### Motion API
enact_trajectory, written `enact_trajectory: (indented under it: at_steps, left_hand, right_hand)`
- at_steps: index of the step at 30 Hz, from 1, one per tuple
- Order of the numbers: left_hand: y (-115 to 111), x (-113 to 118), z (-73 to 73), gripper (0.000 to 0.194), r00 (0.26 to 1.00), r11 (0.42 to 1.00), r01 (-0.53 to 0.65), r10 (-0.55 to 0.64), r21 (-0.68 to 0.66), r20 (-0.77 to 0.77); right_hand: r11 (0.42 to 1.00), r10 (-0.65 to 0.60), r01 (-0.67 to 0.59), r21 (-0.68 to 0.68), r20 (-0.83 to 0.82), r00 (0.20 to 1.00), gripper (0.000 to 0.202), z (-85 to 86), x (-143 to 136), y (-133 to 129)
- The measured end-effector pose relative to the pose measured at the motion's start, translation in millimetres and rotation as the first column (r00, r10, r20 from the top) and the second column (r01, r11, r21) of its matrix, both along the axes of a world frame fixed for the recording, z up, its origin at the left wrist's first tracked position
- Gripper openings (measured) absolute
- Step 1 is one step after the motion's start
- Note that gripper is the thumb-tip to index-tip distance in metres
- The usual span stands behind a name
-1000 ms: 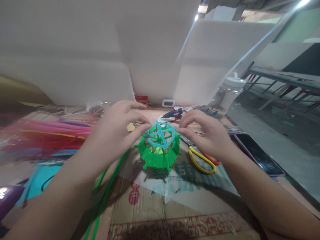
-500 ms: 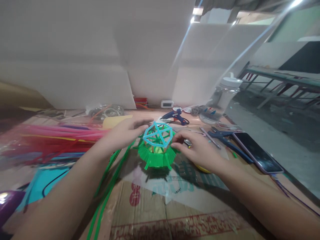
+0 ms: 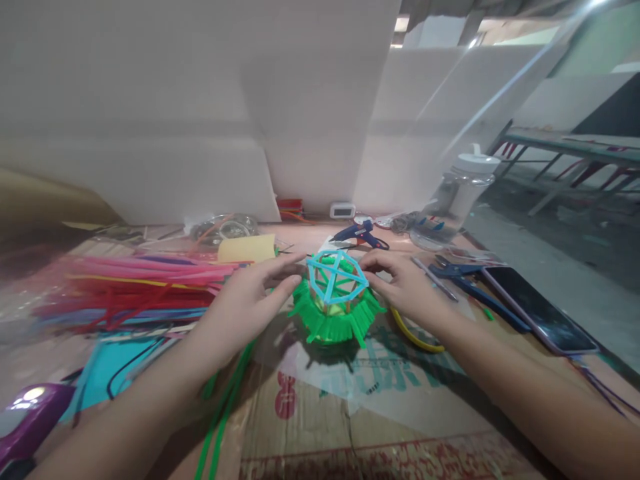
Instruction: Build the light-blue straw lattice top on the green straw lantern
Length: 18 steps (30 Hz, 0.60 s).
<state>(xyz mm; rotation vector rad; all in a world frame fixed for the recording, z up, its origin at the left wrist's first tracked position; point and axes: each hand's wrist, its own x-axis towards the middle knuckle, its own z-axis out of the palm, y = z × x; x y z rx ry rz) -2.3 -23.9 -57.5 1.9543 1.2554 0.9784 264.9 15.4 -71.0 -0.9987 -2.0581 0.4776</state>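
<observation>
Head view shows, at the far left, a purple object which is cut off by the edge, so I cannot say what it is. Next to it lies a blue sheet, partly covered by the left forearm, and behind it a bundle of pink and red strips, whose outer end is blurred. Green strips pass under the left forearm, and part of them is hidden there. Beyond the left hand stands out a pale yellow roll. This hand has the thumb and forefinger apart beside the green-and-blue model; whether they touch it is not clear. The model sits between both hands, above the printed cardboard on the table, and its underside is lost in shadow. Behind it is a glue gun. The right hand has its fingers curled at the model's right edge; I cannot tell if they grip it. Under this hand a yellow handle is visible only in part. Farther right are dark blue pliers, a clear bottle and a phone.
</observation>
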Motion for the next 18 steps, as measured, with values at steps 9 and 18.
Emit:
enact_trajectory:
  at_steps: [9, 18]
  left_hand:
    - [-4.3, 2.6, 6.5, 0.033, 0.993, 0.996, -0.011, 0.021, 0.093, -0.114]
    - [-7.9, 2.2, 10.1, 0.034, 0.972, 0.990, -0.031, 0.062, 0.138, -0.227]
  right_hand:
    - [1.000, -0.003, 0.003, -0.007, -0.017, 1.000, 0.009, -2.3, -2.3, 0.5]
    - [1.000, 0.017, -0.018, -0.014, -0.033, 0.999, 0.011, -2.7, -2.5, 1.8]
